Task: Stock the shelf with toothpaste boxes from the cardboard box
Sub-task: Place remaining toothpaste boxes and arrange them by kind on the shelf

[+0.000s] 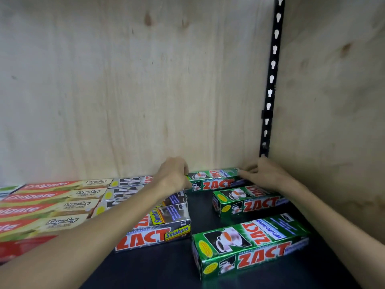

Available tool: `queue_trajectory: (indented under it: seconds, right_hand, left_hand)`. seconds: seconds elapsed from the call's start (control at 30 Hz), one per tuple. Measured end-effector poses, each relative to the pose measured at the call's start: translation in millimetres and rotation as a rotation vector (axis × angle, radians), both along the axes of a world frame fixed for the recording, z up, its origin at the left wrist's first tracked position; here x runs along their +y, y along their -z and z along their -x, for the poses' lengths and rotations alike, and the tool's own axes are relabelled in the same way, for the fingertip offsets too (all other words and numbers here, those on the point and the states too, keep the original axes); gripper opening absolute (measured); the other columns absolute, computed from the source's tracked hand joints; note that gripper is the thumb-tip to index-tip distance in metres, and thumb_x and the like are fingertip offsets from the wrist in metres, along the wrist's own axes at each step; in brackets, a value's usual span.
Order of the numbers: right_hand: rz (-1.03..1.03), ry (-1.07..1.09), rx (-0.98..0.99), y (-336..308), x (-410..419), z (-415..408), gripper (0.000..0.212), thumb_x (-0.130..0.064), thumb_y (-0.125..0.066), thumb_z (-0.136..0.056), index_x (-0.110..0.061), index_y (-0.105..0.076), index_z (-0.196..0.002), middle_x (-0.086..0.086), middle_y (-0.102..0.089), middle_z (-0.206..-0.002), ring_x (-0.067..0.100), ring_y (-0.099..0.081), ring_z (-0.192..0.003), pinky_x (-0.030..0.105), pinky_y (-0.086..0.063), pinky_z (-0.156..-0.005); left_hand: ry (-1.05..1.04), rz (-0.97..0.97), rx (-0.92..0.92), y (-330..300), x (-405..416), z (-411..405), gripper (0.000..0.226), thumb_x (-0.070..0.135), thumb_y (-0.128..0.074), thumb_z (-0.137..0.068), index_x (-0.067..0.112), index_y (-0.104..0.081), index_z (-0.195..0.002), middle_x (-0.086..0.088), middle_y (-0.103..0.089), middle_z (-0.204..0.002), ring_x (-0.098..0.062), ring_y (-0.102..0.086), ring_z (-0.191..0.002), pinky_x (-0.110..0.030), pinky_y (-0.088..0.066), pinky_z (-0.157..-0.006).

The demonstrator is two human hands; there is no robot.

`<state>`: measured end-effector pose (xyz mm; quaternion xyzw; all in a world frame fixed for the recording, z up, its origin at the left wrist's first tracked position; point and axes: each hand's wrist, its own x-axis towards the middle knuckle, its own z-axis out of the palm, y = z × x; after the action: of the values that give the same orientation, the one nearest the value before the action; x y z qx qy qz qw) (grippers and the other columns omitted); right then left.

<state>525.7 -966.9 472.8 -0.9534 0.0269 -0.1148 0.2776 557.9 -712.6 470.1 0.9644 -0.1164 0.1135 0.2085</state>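
A green Zact toothpaste box (214,179) lies against the back wall on the dark shelf (166,265). My left hand (174,176) grips its left end and my right hand (263,175) holds its right end. Two more green Zact boxes lie in front of it, one in the middle (248,202) and one nearest me (250,245). Silver Zact Smokers boxes (158,232) are stacked left of them, partly under my left forearm. The cardboard box is out of view.
Rows of red and yellow Colgate boxes (52,205) fill the shelf's left side. Plywood forms the back wall (135,90) and the right side wall (333,122). A black slotted shelf rail (270,80) runs up the corner.
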Motion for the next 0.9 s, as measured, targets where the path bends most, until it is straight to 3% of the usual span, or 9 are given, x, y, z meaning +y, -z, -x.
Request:
queue_trajectory:
  seconds: [0.13,0.23,0.33,0.43,0.57,0.7,0.8,0.9]
  right_hand:
    - [0.034,0.086,-0.217,-2.5,-18.0,39.9,0.028,-0.013,-0.057,-0.099,-0.017,-0.068,-0.125,0.001,-0.070,-0.119,0.017,-0.064,-0.109,0.027,-0.048,-0.089]
    - [0.202,0.133,-0.080,7.4,-21.9,62.5,0.029,-0.011,-0.058,-0.094,-0.010,-0.065,-0.122,0.011,-0.066,-0.120,0.028,-0.063,-0.111,0.039,-0.053,-0.095]
    - [0.249,0.155,0.017,13.7,-20.2,74.6,0.029,-0.017,-0.067,-0.091,-0.014,-0.060,-0.118,0.009,-0.061,-0.120,0.029,-0.061,-0.111,0.040,-0.052,-0.095]
    - [0.211,0.161,0.020,16.7,-21.9,77.4,0.044,-0.029,-0.082,-0.083,-0.016,-0.059,-0.118,0.003,-0.065,-0.117,0.023,-0.064,-0.107,0.039,-0.054,-0.092]
    - [-0.019,0.082,-0.039,22.7,-23.5,68.1,0.043,-0.037,-0.090,-0.074,-0.018,-0.069,-0.105,-0.008,-0.069,-0.090,0.005,-0.065,-0.079,0.023,-0.049,-0.065]
    - [-0.022,0.009,-0.019,21.3,-13.9,49.3,0.049,-0.042,-0.091,-0.071,-0.017,-0.072,-0.108,-0.009,-0.066,-0.088,0.006,-0.065,-0.085,0.028,-0.054,-0.076]
    - [0.009,-0.012,-0.012,20.0,-12.4,32.9,0.063,-0.048,-0.091,-0.069,-0.016,-0.071,-0.119,-0.003,-0.067,-0.099,0.010,-0.064,-0.092,0.027,-0.048,-0.073]
    - [-0.028,-0.027,-0.009,19.4,-14.8,27.5,0.063,-0.044,-0.091,-0.070,-0.015,-0.070,-0.122,-0.007,-0.064,-0.092,0.008,-0.063,-0.089,0.029,-0.050,-0.078]
  left_hand:
    - [0.165,0.054,-0.231,7.3,-17.1,27.9,0.021,0.030,-0.070,-0.092,0.017,-0.073,-0.108,0.001,-0.069,-0.109,-0.013,-0.063,-0.098,-0.031,-0.052,-0.089]
    - [0.414,0.058,-0.235,11.3,-49.7,55.5,0.029,0.048,-0.065,-0.093,0.026,-0.073,-0.111,0.006,-0.068,-0.108,-0.010,-0.061,-0.100,-0.030,-0.049,-0.089]
    - [0.451,-0.078,-0.123,18.3,-63.1,61.0,0.052,0.063,-0.070,-0.082,0.029,-0.068,-0.122,0.006,-0.064,-0.122,-0.013,-0.060,-0.111,-0.035,-0.051,-0.094]
    - [0.435,-0.083,-0.124,18.0,-52.2,60.9,0.052,0.051,-0.077,-0.082,0.025,-0.068,-0.127,0.002,-0.066,-0.127,-0.013,-0.061,-0.114,-0.025,-0.047,-0.096]
    - [0.359,-0.124,-0.080,10.2,-29.8,57.7,0.051,0.039,-0.079,-0.085,0.022,-0.066,-0.131,-0.001,-0.065,-0.133,-0.014,-0.059,-0.120,-0.023,-0.044,-0.100]
    - [0.264,-0.120,-0.037,4.8,-8.6,46.2,0.049,0.029,-0.082,-0.083,0.018,-0.068,-0.128,-0.003,-0.066,-0.132,-0.016,-0.061,-0.117,-0.023,-0.045,-0.099]
    - [0.203,-0.065,-0.028,4.8,-6.4,40.8,0.050,0.030,-0.087,-0.077,0.013,-0.071,-0.122,-0.006,-0.069,-0.125,-0.019,-0.064,-0.111,-0.028,-0.049,-0.097]
    - [0.150,-0.017,-0.030,6.7,-9.7,34.8,0.062,0.030,-0.091,-0.072,0.010,-0.068,-0.125,-0.010,-0.066,-0.128,-0.023,-0.064,-0.114,-0.035,-0.050,-0.102]
